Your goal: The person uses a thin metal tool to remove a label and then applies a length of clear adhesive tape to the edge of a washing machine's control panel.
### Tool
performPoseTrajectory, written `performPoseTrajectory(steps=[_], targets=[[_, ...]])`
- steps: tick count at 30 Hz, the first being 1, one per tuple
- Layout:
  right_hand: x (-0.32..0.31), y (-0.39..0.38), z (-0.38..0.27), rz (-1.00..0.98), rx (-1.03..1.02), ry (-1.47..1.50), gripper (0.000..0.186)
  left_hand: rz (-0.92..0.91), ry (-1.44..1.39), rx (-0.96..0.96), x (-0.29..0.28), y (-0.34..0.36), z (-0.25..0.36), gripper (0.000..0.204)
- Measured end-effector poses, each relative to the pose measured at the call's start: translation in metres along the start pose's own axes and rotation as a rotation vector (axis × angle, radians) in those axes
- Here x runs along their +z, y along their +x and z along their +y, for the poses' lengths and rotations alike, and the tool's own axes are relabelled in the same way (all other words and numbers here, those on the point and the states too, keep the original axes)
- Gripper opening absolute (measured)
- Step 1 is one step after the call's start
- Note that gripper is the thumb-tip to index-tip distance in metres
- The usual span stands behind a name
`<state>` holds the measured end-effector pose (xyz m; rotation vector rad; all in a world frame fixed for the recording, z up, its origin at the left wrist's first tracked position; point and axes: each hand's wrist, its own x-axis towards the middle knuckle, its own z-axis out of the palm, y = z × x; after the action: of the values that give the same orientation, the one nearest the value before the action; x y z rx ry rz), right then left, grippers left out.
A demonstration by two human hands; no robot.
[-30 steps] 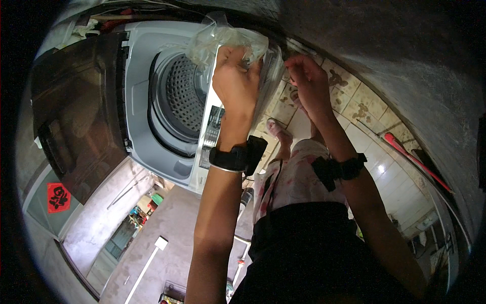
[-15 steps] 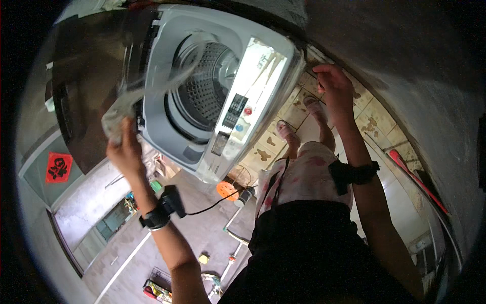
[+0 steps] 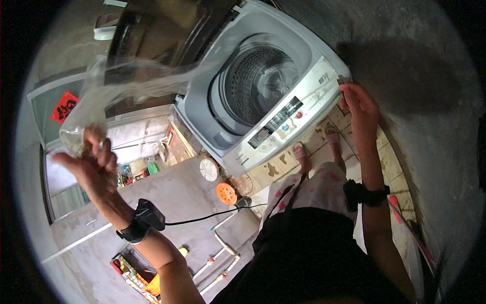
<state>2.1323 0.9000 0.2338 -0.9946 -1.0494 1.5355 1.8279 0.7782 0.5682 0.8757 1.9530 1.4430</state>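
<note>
My left hand [image 3: 91, 162] is at the far left, thumb extended and fingers curled on a clear, crumpled plastic sheet [image 3: 81, 121], which trails rightward toward the washing machine. The top-loading washing machine [image 3: 195, 114] has its dark lid [image 3: 152, 35] raised, showing a perforated metal drum [image 3: 250, 83]. Its pale control panel [image 3: 276, 121] runs along the side nearest me. My right hand [image 3: 359, 101] is at the machine's right corner, fingers bent and closed around a small dark piece that I cannot make out.
A dark wall [image 3: 415, 81] rises at the right, with a red-handled tool [image 3: 397, 210] low beside it. My sandalled feet stand on tiles [image 3: 276, 164]. An orange stool [image 3: 226, 193], pipes [image 3: 225, 243], a black cable [image 3: 202, 217] and a crate of items [image 3: 129, 268] are lower left.
My left hand has swung left from the control panel, pulling the plastic off it. My right hand has moved to the machine's corner. The view has shifted, so the machine appears farther right.
</note>
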Motion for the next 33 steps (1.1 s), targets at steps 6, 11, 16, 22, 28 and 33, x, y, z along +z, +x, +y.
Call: performPoseTrajectory(steps=[6,11,16,22,28,33], targets=[[0.010,-0.009,-0.083,-0.050,-0.484,-0.310,0.053,-0.517,-0.600,-0.299,0.058,-0.006,-0.037,0.036],[0.034,-0.024,-0.140,-0.208,-0.773,-0.558,0.098,-0.753,-0.944,-0.642,0.136,-0.023,-0.058,0.037],[0.011,-0.051,-0.099,-0.142,-0.398,-0.218,0.038,-0.856,-1.109,-0.640,0.210,-0.023,-0.095,0.032],[-0.028,-0.084,-0.060,-0.020,-0.069,-0.127,0.014,-0.561,-0.930,-0.619,0.287,-0.044,-0.182,0.022],[-0.046,-0.105,-0.001,0.015,-0.083,-0.568,0.010,-0.289,-0.843,-0.847,0.314,-0.069,-0.232,0.019],[-0.052,-0.124,0.025,-0.064,-0.013,-0.500,0.015,-0.306,-0.508,-0.810,0.305,-0.096,-0.239,0.030]])
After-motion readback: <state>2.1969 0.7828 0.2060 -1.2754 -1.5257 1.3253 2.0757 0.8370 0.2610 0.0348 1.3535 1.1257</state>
